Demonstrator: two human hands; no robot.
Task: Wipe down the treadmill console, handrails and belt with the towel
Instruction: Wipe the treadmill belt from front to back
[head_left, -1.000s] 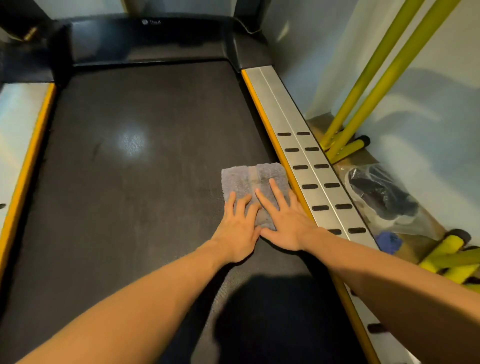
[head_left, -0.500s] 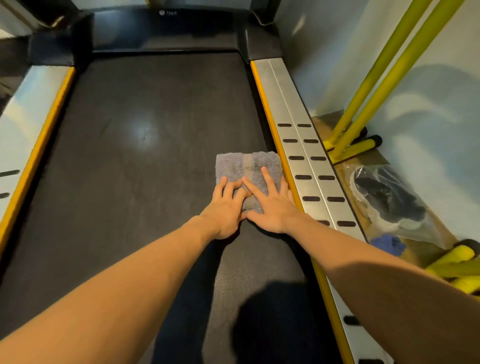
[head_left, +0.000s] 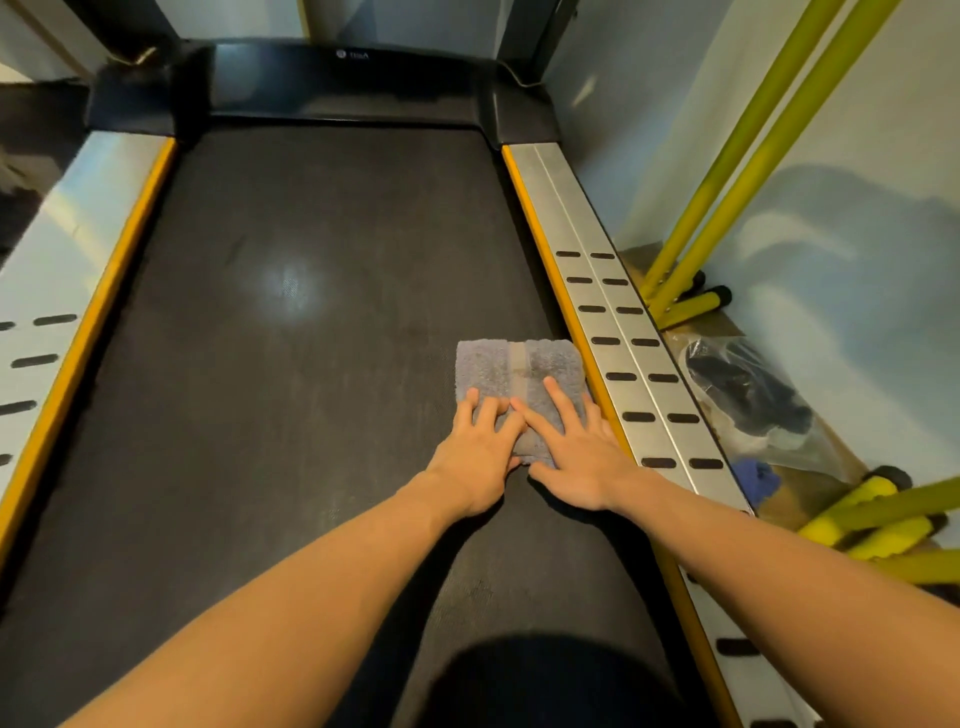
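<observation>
A wide black textured treadmill belt (head_left: 291, 415) runs between two silver slotted side rails edged in orange, the left rail (head_left: 47, 291) partly cut off by the frame. On the right part of the belt, the left hand (head_left: 475, 457) and right hand (head_left: 576, 457) lie side by side with straight fingers pressed flat on the near half of a folded grey terry towel (head_left: 514, 366), which lies just beside the right rail (head_left: 631, 364). Right of that rail, yellow metal poles (head_left: 737, 171) lean against a pale wall above a clear plastic bag (head_left: 753, 400) holding dark items.
</observation>
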